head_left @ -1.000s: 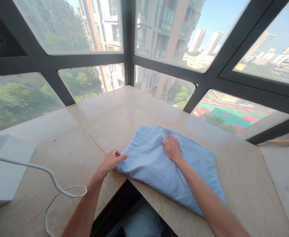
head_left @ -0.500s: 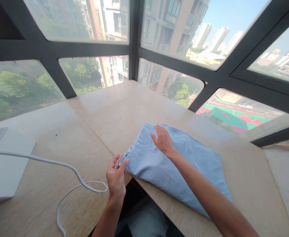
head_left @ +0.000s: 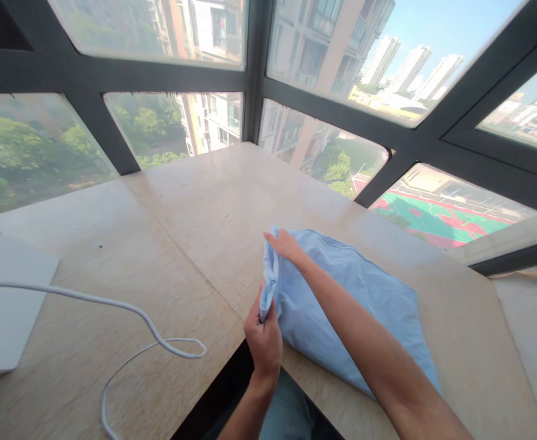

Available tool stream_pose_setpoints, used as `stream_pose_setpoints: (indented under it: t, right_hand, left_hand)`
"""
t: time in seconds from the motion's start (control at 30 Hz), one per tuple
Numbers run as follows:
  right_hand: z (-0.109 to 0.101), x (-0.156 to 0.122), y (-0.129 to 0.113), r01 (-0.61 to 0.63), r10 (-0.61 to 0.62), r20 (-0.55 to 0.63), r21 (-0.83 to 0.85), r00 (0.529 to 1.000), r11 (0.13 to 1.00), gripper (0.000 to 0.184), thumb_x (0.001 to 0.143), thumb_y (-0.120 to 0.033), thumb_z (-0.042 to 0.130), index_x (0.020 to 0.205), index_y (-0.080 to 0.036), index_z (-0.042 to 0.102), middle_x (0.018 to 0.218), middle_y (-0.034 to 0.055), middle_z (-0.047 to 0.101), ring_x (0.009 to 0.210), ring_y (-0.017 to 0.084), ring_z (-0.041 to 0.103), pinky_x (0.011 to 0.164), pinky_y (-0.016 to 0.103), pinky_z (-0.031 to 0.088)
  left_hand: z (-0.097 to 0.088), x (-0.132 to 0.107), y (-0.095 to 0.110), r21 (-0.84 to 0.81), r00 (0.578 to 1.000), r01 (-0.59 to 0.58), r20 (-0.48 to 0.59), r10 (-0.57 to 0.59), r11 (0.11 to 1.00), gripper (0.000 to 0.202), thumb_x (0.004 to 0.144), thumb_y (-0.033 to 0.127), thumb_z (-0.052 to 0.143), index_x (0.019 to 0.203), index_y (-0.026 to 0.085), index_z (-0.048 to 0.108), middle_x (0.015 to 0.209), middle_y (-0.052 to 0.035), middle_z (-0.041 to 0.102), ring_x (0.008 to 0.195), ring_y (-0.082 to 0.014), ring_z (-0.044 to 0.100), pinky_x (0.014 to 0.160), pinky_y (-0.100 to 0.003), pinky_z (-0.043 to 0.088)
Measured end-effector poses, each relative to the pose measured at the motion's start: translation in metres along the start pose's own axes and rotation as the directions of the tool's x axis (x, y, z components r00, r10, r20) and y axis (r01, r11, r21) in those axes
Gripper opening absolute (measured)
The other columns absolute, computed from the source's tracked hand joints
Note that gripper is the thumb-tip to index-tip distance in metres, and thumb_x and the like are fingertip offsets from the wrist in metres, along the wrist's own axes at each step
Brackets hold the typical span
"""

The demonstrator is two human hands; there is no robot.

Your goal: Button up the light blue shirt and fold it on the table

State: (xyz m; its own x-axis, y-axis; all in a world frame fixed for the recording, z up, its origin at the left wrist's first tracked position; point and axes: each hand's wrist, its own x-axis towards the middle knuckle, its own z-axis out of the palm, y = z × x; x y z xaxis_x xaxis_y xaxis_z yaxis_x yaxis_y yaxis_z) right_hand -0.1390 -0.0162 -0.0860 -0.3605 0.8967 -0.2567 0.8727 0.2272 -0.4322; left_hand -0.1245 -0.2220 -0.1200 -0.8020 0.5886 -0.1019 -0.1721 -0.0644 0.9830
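A light blue folded garment (head_left: pixel 342 293) lies on the stone-topped ledge in front of me, its left edge lifted off the surface and standing up. My left hand (head_left: pixel 263 336) grips the near corner of that raised edge, thumb on one side and fingers on the other. At the far corner of the same edge, my right hand (head_left: pixel 285 245) has its fingers closed on the cloth. My right forearm crosses over the garment, hiding part of it. The raised edge looks gathered; what kind of garment it is I cannot tell.
A white cable (head_left: pixel 131 310) loops over the ledge (head_left: pixel 195 214) at the left, near a white box-like object (head_left: pixel 11 305). A tiny dark speck (head_left: pixel 99 247) lies beyond the cable. Dark window frames (head_left: pixel 254 73) border the far sides.
The garment's left edge has been lifted and drawn to the right. My left hand moved right with it; my right hand went from lying flat on the cloth to gripping its far corner.
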Motion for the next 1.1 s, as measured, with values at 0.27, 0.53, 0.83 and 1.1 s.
stream_pose_setpoints:
  t: [0.27,0.53,0.83,1.1]
  right_hand:
    - [-0.026,0.004,0.021,-0.047,0.045,-0.091,-0.015,0.995,0.999,0.062,0.08,-0.062,0.063,0.117,-0.011,0.061,0.117,0.0199,0.068,0.108,0.032,0.063,0.082,0.034,0.046]
    - [-0.052,0.008,0.053,0.058,-0.05,-0.134,0.059,0.99,0.997,0.021,0.073,-0.026,0.063,0.055,-0.019,0.054,0.057,0.0009,0.056,0.069,0.019,0.059,0.059,0.026,0.034]
    - [-0.061,-0.033,0.12,0.165,0.026,-0.229,0.771,0.973,0.616,0.03,0.065,-0.048,0.072,0.069,-0.019,0.063,0.061,-0.0042,0.059,0.061,0.014,0.054,0.057,0.024,0.042]
    - [-0.036,-0.029,0.15,0.108,0.366,-0.242,0.93,0.899,0.35,0.044,0.072,-0.057,0.066,0.094,-0.019,0.068,0.08,0.0039,0.072,0.08,0.023,0.067,0.067,0.032,0.053]
  left_hand:
    - [0.02,-0.02,0.008,0.07,0.639,-0.704,0.496,0.588,0.707,0.071,0.079,-0.005,0.04,0.145,0.021,0.049,0.142,-0.0087,0.058,0.136,-0.0211,0.05,0.114,-0.044,0.043]
    - [0.017,-0.033,0.024,0.12,0.463,-0.836,0.68,0.569,0.536,0.07,0.079,-0.003,0.039,0.147,0.012,0.042,0.143,-0.0137,0.056,0.142,-0.0241,0.042,0.115,-0.05,0.041]
    - [-0.015,-0.031,-0.002,0.232,0.568,-0.781,0.649,0.505,0.58,0.081,0.086,0.013,0.058,0.158,0.015,0.019,0.157,-0.0207,0.035,0.144,-0.0313,0.036,0.111,-0.05,0.045]
    - [0.001,-0.019,-0.002,0.179,0.677,-0.632,0.6,0.425,0.754,0.052,0.093,0.009,0.05,0.141,0.026,0.054,0.139,-0.0074,0.06,0.128,-0.0204,0.057,0.107,-0.034,0.05]
